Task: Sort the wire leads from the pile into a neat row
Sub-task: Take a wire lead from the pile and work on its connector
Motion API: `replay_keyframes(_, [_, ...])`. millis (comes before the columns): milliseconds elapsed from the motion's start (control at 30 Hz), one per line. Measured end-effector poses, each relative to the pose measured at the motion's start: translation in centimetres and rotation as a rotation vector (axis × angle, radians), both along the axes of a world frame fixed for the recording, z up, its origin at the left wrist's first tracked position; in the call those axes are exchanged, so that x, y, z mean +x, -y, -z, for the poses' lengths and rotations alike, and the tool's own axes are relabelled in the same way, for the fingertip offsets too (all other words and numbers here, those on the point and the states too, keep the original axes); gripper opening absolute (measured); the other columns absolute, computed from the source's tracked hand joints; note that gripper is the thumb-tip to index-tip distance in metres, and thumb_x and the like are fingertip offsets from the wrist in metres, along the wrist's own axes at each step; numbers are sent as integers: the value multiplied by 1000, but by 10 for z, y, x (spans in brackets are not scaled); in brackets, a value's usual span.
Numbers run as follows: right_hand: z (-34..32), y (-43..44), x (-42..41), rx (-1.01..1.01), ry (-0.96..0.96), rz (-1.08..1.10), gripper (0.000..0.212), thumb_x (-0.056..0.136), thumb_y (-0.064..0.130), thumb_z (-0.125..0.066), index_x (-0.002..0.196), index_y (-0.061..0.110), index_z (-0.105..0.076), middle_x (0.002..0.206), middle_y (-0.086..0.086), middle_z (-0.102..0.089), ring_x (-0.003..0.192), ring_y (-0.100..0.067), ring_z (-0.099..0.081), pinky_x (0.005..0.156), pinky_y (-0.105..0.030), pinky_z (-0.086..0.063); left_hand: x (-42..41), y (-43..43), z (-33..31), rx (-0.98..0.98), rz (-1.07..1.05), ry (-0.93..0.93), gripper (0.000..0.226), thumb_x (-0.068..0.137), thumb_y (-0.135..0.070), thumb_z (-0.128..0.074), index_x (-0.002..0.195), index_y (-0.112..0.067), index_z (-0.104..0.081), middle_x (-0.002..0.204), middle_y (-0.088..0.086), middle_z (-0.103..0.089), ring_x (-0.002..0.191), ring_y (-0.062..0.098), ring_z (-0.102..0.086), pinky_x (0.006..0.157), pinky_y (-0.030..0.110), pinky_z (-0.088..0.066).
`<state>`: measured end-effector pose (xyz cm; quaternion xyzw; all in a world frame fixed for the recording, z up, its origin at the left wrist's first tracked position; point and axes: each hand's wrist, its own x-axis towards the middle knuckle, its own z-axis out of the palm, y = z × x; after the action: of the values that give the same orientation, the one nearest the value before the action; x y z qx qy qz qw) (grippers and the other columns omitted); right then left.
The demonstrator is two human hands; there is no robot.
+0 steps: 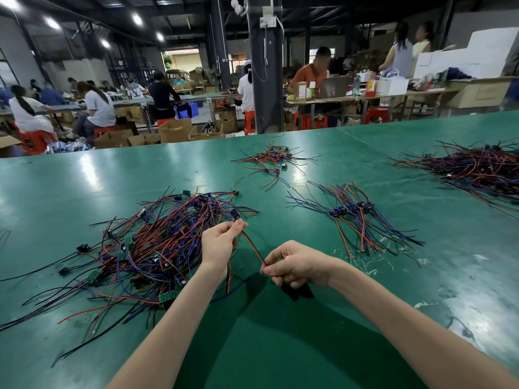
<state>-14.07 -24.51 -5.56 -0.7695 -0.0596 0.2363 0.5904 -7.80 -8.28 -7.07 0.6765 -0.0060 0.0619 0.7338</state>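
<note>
Left hand (220, 244) pinches the red-and-black wire lead (252, 247) near its connector; right hand (293, 265) pinches it lower down; pile (146, 242) left of the left hand; sorted row (351, 210) beyond the right hand.

Light: bright ceiling lamps (136, 18), upper left; far hall dimmer.
Glare: pale patches on green desk (90, 167), centre and left.
Shadows: soft dark pool, lower centre.
Distortion: wide-angle bowing at edges.
Focus: background slightly soft.
</note>
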Motion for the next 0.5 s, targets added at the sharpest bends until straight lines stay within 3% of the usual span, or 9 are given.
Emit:
replay_keyframes(167, [0,1,-1,-20,30,-77,8,93,15,-59,87,10,-57,56,-3,-65,33,-5,-39,32,-14,-23,-4,5,-4,-25,22,-1,15,89,-14,-65,76,-11,-72,68,-9,-67,52,-1,-47,59,19,-40])
replay_keyframes(333, [-3,3,3,-59,25,-101,51,92,62,-41,86,15,-61,69,-10,-72,29,-10,-35,33,-12,-17,-9,7,-10,-85,124,-19,14,88,-13,-65,78,-8,-71,52,-12,-60,52,2,-45,58,18,-41])
replay_keyframes(400, [-2,4,6,-36,71,-39,58,90,65,-38,84,12,-61,68,-10,-72,27,-9,-31,32,-12,-16,-12,11,-12,-92,186,-24,14,88,-12,-64,77,-7,-71,52,-11,-59,49,0,-45,60,19,-40])
replay_keyframes(500, [2,4,8,53,165,140,46,88,54,-51,73,12,-62,59,-2,-64,26,-6,-29,31,-12,-15,-18,17,-12,-68,270,-29,14,88,-10,-63,77,-6,-70,55,-10,-64,47,-4,-49,64,22,-40])
